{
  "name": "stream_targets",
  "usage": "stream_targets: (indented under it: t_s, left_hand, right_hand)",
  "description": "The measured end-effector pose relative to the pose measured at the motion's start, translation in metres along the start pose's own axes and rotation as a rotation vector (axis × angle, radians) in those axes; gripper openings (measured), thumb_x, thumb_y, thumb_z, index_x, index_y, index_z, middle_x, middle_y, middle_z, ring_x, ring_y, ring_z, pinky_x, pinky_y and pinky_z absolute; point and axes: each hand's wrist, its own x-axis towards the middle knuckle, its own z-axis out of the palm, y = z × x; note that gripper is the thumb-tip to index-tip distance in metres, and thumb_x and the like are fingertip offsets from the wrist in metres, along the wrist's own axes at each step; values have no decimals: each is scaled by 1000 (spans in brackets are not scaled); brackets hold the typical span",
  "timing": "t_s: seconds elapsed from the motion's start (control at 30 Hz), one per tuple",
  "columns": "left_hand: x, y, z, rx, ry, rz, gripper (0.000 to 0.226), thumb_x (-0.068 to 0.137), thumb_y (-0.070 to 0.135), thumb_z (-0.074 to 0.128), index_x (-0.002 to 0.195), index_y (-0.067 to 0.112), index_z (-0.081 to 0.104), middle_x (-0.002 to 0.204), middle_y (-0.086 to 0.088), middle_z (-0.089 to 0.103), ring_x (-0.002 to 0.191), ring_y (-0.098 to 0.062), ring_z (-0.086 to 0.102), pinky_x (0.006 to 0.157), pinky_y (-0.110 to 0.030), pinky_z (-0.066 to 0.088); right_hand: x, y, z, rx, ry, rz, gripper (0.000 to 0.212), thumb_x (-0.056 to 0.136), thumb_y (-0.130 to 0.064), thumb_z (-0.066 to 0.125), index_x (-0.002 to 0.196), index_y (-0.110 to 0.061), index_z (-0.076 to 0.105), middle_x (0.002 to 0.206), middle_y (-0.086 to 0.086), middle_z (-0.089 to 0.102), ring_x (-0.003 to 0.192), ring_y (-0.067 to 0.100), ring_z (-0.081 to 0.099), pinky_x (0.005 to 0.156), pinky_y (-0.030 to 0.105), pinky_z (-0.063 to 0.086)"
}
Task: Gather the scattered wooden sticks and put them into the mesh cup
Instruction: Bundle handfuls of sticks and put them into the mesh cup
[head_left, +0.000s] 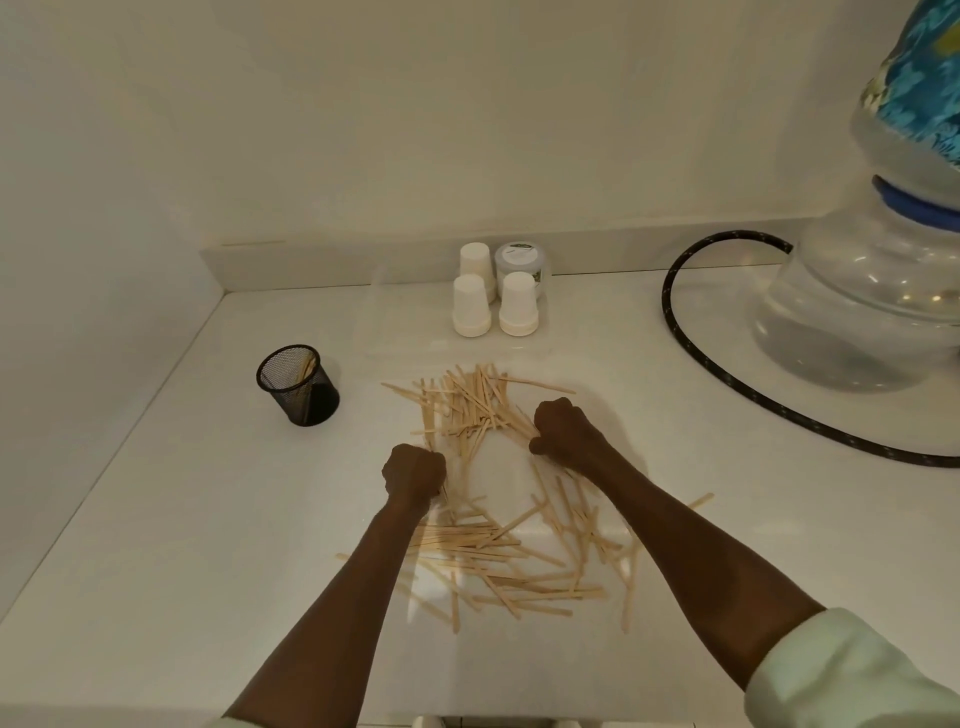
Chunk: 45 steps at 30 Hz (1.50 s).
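Many thin wooden sticks (467, 410) lie scattered on the white counter (208, 519), in one heap at the middle and another nearer me (498, 561). A black mesh cup (297, 385) stands upright to the left with a few sticks inside. My left hand (414, 475) is closed in a fist at the left edge of the sticks, with stick ends showing beside it. My right hand (563, 428) is closed at the right edge of the far heap, fingers against the sticks. Whether either fist holds sticks is hidden.
Three upturned white paper cups (496, 299) and a lidded jar (522, 262) stand at the back wall. A clear water dispenser bottle (857, 291) fills the right side, with a black hose (691, 353) curving across the counter. Walls close off the left and back.
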Motion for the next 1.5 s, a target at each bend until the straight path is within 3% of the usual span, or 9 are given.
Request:
stream_targets:
  t_s: [0.07,0.27,0.57,0.67,0.87,1.1,1.23,1.37,1.5]
  left_hand:
    - [0,-1,-2,-124,-75,-75,6,88,2,57,82,6,57,75,-7,56,80,-26,62,80,-43,59]
    - [-15,5,-4,-519,-194,-184,21,97,-1,39,112,-4,52,88,-14,58,74,-25,61,57,-33,50]
    - [-40,31,7,-718,-381,-269,20,101,1,31,101,-1,51,91,-18,62,76,-26,60,72,-39,50]
    - [-47,35,14,-748,-453,-208,19,99,-3,35,105,-3,53,95,-20,64,82,-30,64,81,-45,52]
    - [-53,42,18,-805,-410,-141,19,94,-11,39,94,-5,57,78,-20,61,66,-29,60,64,-39,56]
    - [-57,40,18,-846,-401,-120,22,100,-3,35,110,-8,53,92,-23,63,79,-33,63,72,-44,55]
    - [-61,39,19,-832,-439,-65,31,103,4,31,114,-8,57,101,-24,66,88,-32,67,75,-41,57]
    - [-62,41,19,-821,-434,-41,26,100,3,38,107,-6,61,105,-23,68,90,-31,67,69,-37,58]
    - [-61,42,19,-787,-404,-15,24,100,9,45,106,-5,64,92,-17,68,77,-25,68,58,-31,57]
  right_hand:
    - [2,2,-9,27,-7,32,29,81,-18,73,70,-7,49,71,1,48,60,15,48,58,25,40]
    - [3,-13,-40,114,-26,-1,49,77,-12,73,47,-12,33,44,0,35,41,14,37,46,21,31]
    - [-13,-44,-55,145,-72,2,38,76,-9,72,49,-8,45,50,8,54,53,22,57,59,28,47]
    - [-20,-55,-53,233,-68,-25,34,77,-8,72,52,-4,48,52,10,51,51,21,52,53,28,41]
    - [-26,-67,-33,175,50,-49,50,77,-12,68,45,-12,30,43,1,27,41,14,27,43,22,23]
    - [-24,-70,-15,45,56,14,41,87,-7,56,56,-15,31,58,0,37,49,12,35,43,23,25]
    - [-23,-77,-16,-57,3,36,31,91,-4,49,64,-13,38,67,3,44,68,21,53,56,29,40]
    - [-21,-82,-19,-117,-78,-14,13,93,-4,50,100,-1,60,90,13,62,85,29,66,62,29,44]
    - [-17,-85,-21,-121,41,-23,14,94,-6,49,94,0,62,69,3,47,67,22,60,57,28,42]
